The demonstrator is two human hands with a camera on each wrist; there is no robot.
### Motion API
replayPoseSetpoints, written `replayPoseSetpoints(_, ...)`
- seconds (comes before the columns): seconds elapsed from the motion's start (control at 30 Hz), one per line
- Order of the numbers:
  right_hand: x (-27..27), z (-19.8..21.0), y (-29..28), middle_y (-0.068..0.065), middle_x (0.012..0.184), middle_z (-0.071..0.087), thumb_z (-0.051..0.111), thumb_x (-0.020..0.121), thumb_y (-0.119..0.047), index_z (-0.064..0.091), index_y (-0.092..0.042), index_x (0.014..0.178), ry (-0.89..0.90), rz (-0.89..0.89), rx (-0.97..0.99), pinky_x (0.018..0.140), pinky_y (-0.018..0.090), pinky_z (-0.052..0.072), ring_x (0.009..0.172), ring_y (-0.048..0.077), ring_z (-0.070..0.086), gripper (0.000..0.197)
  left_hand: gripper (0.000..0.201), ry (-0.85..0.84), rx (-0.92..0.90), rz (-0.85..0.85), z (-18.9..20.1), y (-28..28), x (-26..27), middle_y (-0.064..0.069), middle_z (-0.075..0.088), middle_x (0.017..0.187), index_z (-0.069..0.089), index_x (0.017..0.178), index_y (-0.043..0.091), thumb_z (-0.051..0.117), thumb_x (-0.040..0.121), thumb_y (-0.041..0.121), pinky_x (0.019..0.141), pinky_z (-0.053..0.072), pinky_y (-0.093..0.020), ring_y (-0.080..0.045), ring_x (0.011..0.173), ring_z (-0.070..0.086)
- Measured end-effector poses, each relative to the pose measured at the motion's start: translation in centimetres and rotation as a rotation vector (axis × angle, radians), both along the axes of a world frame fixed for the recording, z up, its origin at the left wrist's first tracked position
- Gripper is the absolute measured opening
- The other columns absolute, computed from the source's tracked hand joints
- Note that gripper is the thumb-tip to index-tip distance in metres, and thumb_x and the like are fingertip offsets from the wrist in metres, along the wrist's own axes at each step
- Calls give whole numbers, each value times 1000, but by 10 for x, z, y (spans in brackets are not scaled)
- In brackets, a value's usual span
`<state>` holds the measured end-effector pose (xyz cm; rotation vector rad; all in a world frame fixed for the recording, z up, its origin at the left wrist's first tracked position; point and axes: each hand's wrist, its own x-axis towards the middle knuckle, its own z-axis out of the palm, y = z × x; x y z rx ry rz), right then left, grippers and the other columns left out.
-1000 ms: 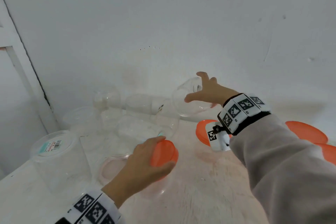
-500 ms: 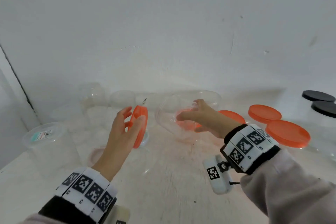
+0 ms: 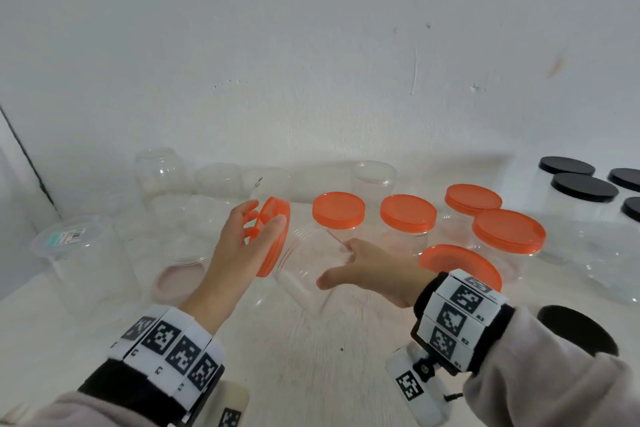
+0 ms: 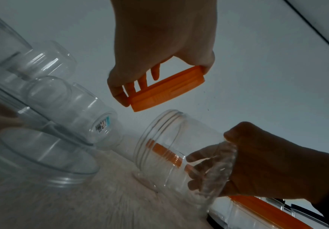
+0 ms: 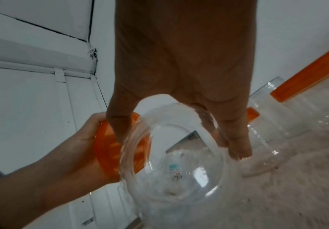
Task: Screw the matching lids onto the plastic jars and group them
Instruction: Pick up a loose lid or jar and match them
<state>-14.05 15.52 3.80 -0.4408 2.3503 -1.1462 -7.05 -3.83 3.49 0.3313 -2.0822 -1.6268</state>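
Head view: we note a clear jar point(image 3: 304, 270) lying on its side over the white table point(image 3: 311, 357), tilted, its threaded mouth facing left toward the orange lid point(image 3: 273, 236). We see nothing inside it. Lid and mouth are close but apart; the left wrist view shows a gap between the lid point(image 4: 165, 91) and the jar rim point(image 4: 159, 124).

Far right of these stand capped jars point(image 3: 408, 218) with orange lids, five in all, grouped close together. Farther right are jars with black lids point(image 3: 585, 187). Along the far wall and to the left sit uncapped clear jars point(image 3: 159, 170), some upside down; one near the left edge carries a sticker label point(image 3: 65, 239). All look empty to us.

Left hand point(image 3: 242, 253): raised above the table, thumb and fingers curled round the edge of the orange lid, holding it on edge with its open side toward the jar.

Right hand point(image 3: 374, 274): reaching in from the right, thumb and fingers clasped round the base end of the jar. The right wrist view shows the fingertips point(image 5: 238, 148) pressed against the clear bottom point(image 5: 175, 162).
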Motion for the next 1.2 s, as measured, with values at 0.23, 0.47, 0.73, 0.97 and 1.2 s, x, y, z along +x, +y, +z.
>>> replayPoseSetpoints(0.23, 14, -17, 11, -5, 129, 34, 83, 68, -45, 27, -21, 147, 96, 110, 41, 100, 30, 39, 121, 14, 40, 100, 78, -95, -69, -115, 5, 17, 1, 12, 48, 131, 43, 130, 41, 69, 62, 69, 90, 36, -27, -7, 118, 48)
replayPoseSetpoints(0.47, 16, -28, 36, -12, 142, 29, 83, 73, -41, 10, -27, 148, 43, 220, 58, 100, 23, 32, 125, 10, 34, 105, 91, -105, -135, -192, 3, 23, 4, 19, 50, 124, 42, 129, 45, 61, 47, 78, 76, 35, -10, 14, 105, 46)
replayPoseSetpoints(0.73, 17, -36, 52, -8, 144, 34, 88, 68, -31, 8, -24, 149, 12, 222, 105, 104, 24, 31, 126, 11, 34, 114, 96, -171, -198, -271, -1, 37, 8, 17, 47, 129, 36, 133, 46, 62, 46, 79, 87, 43, -25, -1, 116, 49)
replayPoseSetpoints(0.97, 18, -40, 48, -15, 140, 44, 90, 65, -28, 22, -31, 145, -50, 176, -65, 115, 41, 32, 135, 13, 38, 105, 102, -220, -558, -367, 2, 57, 14, 19, 37, 132, 27, 140, 46, 64, 50, 78, 108, 36, -41, -11, 130, 37)
replayPoseSetpoints(1.2, 19, -39, 45, -13, 140, 46, 92, 60, -34, 18, -32, 149, -6, 186, -52, 113, 42, 35, 134, 12, 39, 116, 100, -223, -763, -349, -4, 70, 9, 13, 36, 142, 23, 145, 41, 76, 64, 64, 108, 28, -32, -11, 130, 29)
